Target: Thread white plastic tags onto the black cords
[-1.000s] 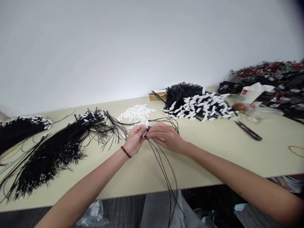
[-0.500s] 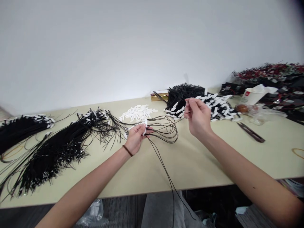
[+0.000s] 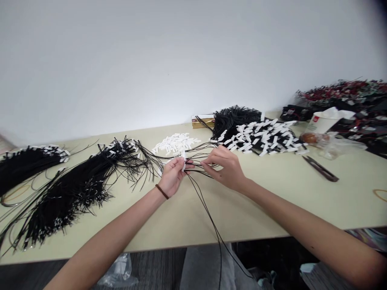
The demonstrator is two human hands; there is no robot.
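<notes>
My left hand (image 3: 173,175), with a brown band at the wrist, is closed on a small white plastic piece (image 3: 183,160). Black wires (image 3: 198,156) run out of this piece to the right in loops, and a few long ends hang down past the table's front edge. Over the loops is my right hand (image 3: 225,167), its thumb and fingertips pinched at a black wire close to the white piece. The hand's back hides the far part of the loops. Behind my left hand lies a heap of small white plastic pieces (image 3: 175,143).
Black wire bundles (image 3: 78,193) with white ends cover the left side of the table (image 3: 169,225). Another bundle (image 3: 236,119) and several white-ended pieces (image 3: 269,137) lie at back right. Thread snips (image 3: 320,168), a paper cup (image 3: 322,123) and a plastic bag (image 3: 335,147) are farther right.
My right hand has come down and left, from above the table right of the loops onto the loops. My left hand has stayed almost still with the white piece.
</notes>
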